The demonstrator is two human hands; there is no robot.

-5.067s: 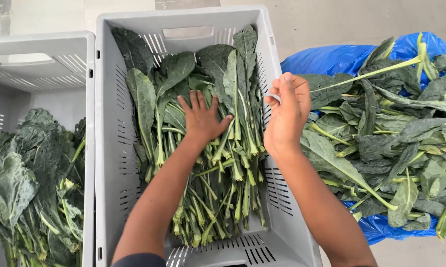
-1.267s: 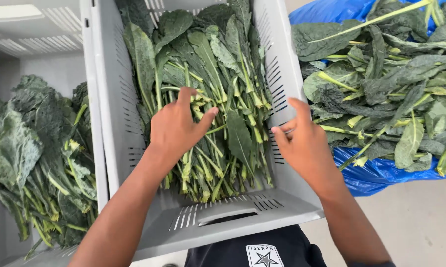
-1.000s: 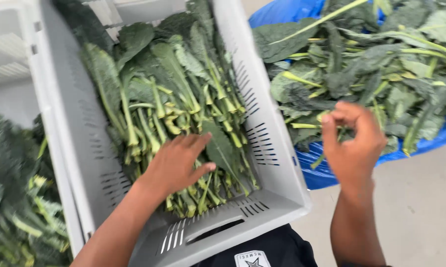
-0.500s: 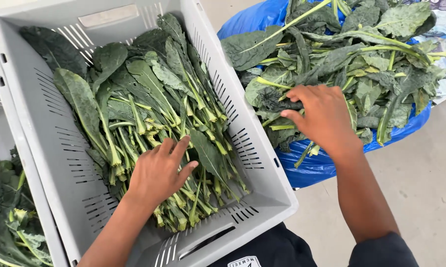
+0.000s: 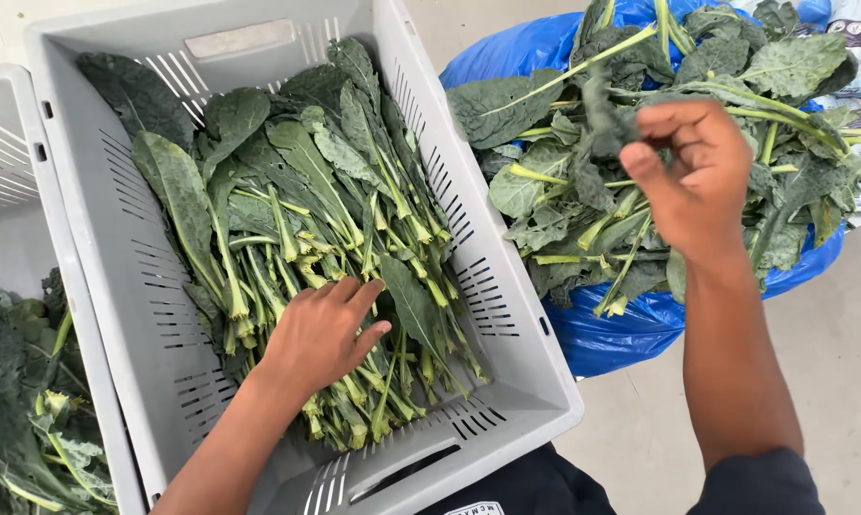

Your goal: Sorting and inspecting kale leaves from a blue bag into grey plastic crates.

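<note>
Grey crate [image 5: 87, 191] w/ kale [image 5: 297, 219], concrete floor [image 5: 831, 324]

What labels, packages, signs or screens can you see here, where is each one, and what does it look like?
Blank label plate: far wall of the middle grey crate, a pale rectangle.
Printed packages or papers: top right corner behind the blue bag of leaves, white with dark print, partly hidden.
Clothing patch: bottom edge, white on dark fabric, mostly cut off.
No signs or screens.

The slotted grey crate [image 5: 535, 381] is matt moulded plastic, the dark green kale leaves [image 5: 287, 210] inside look bumpy and dull, and the blue plastic sheet [image 5: 607, 329] beside it is glossy and crinkled.
</note>
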